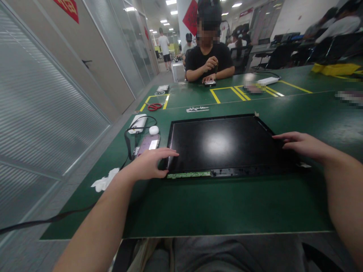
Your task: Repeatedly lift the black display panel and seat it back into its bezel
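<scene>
A black flat display panel [221, 145] lies face up on the green table [227, 204], with a green circuit strip [188, 175] along its near edge. My left hand [150, 164] rests on the panel's near left corner, fingers stretched over the edge and thumb under it. My right hand [300, 143] lies flat on the panel's right edge, fingers extended and pointing left. Neither hand has the panel lifted.
Left of the panel lie a phone [147, 144], a white round object [154, 130], a white box [137, 123] with a black cable, and white tissue [104, 182]. Red scissors [154, 107] sit further back. A person in black [208, 60] works across the table.
</scene>
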`<action>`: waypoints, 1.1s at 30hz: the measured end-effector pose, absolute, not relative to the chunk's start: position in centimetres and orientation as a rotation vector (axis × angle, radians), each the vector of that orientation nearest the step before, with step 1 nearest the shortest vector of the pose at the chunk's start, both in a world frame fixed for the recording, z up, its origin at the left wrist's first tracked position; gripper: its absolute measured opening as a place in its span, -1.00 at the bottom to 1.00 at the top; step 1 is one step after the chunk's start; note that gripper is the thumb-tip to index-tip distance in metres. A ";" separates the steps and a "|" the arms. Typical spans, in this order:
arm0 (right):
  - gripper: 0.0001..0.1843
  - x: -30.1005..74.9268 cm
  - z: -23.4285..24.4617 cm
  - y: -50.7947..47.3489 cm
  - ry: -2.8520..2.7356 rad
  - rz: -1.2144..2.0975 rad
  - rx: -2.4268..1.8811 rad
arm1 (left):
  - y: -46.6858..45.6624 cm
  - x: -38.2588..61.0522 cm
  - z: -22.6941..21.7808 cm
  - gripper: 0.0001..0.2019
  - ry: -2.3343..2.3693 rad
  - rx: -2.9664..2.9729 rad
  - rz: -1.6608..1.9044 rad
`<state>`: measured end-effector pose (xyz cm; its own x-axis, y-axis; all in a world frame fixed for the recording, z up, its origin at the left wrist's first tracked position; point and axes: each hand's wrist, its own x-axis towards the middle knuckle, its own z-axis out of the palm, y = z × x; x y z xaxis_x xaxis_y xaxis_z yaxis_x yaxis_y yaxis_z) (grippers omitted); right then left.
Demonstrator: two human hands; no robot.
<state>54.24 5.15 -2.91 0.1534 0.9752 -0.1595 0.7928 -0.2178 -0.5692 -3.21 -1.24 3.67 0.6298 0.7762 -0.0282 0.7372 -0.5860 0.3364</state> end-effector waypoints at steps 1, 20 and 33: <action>-0.40 54.2 -2.9 5.1 -1.693 0.715 -2.078 | -1.2 -3.2 3.6 -0.37 1.218 2.542 0.169; -0.44 54.1 -2.7 5.1 -1.635 0.793 -2.013 | -1.4 -2.9 3.7 -0.36 1.234 2.563 0.138; -0.46 53.6 -2.2 4.8 -1.572 0.881 -1.984 | -1.4 -3.0 3.6 -0.41 1.219 2.564 0.126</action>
